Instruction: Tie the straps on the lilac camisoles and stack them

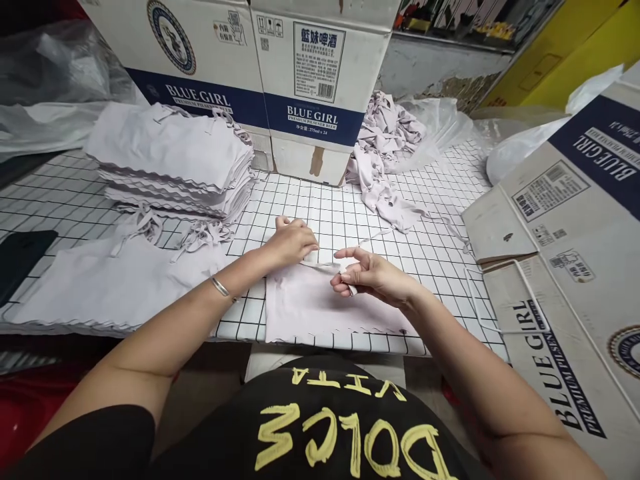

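A pale pink garment (310, 307) lies flat on the table in front of me, its wavy hem at the near edge. Above its far edge a narrow fabric strap (325, 267) stretches between my two hands. My left hand (293, 241) is closed, its fingers pinching the strap's left part. Thumb and fingers of my right hand (373, 273) close on the strap's other part, and a short bit of it sticks out below them; the index finger is held away. How the strap joins the garment is hidden by my hands.
On the left stand a stack of folded pale garments (170, 153) and a lower pile (115, 273) with bunched straps. A dark phone-like object (25, 260) lies at far left. Beer cartons stand behind (310, 80) and at right (555, 200). Crumpled pink fabric (385, 153) lies behind my right hand.
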A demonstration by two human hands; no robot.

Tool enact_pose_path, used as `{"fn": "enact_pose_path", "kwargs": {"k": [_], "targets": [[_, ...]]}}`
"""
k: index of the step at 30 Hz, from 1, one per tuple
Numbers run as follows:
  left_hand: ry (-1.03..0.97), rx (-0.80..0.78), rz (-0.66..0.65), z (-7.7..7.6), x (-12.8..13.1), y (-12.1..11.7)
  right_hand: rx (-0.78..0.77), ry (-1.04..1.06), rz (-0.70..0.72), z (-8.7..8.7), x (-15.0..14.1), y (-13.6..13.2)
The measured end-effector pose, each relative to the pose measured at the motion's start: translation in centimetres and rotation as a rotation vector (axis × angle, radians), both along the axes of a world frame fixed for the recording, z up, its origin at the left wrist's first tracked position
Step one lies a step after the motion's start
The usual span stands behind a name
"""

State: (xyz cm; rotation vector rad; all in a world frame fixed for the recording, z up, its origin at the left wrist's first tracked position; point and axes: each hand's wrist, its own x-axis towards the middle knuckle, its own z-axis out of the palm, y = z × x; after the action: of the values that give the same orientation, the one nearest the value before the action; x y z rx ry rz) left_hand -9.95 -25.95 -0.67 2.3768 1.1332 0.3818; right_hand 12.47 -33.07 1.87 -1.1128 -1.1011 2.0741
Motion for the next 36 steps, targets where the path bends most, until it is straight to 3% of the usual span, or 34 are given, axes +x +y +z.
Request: {"fn": "enact_pose_path", "kwargs": {"k": [4,7,10,13,15,19,22,25,28,30,33,36], "targets": [[0.029,-0.034,-0.148,-0.2,0.7,-0.9,-0.037,0.006,0.013,0.1,0.1,-0.1],[-0.020,-0.077,-0.135,-0.7,0.9,-1.1,0.003,0.034,0.018,0.6,0.5,0.0],[-0.147,-0.356,-0.187,-0.6,-0.3,0.5,0.038,-0.063,0.057,0.8,1.7,0.5],[-0.207,-0.580,-0.230,-0.4,-2.1,2.6,0.030,-0.239,0.195,0.2,3.3,1.2],[-0.209,-0.471,-0.128,-0.6,-2.6,3.4,0.008,-0.346,0.313,-0.3,4.1,1.3],[-0.036,-0.073,0.188,-1.8,-2.3,3.4,0.002,-0.360,0.473,-0.7,4.3,0.5],[0.112,-0.130,0.272,-1.9,-2.4,2.9,0.011,-0.243,0.374,-0.6,3.5,0.3],[0.115,-0.198,0.329,-0.9,-2.6,1.5,0.036,-0.110,0.135,0.1,2.0,1.9],[0.044,-0.125,0.375,-0.5,-1.7,-1.5,0.095,0.003,-0.107,1.0,0.1,5.1],[0.070,-0.070,0.373,-1.1,-0.4,-4.0,0.124,0.038,-0.206,1.1,-0.9,7.1],[0.150,-0.059,0.358,-2.5,1.2,-6.7,0.073,0.032,-0.215,-0.2,-1.8,8.4],[0.142,-0.111,0.355,-3.2,1.7,-7.4,-0.010,0.030,-0.177,-2.5,-1.9,7.7]]}}
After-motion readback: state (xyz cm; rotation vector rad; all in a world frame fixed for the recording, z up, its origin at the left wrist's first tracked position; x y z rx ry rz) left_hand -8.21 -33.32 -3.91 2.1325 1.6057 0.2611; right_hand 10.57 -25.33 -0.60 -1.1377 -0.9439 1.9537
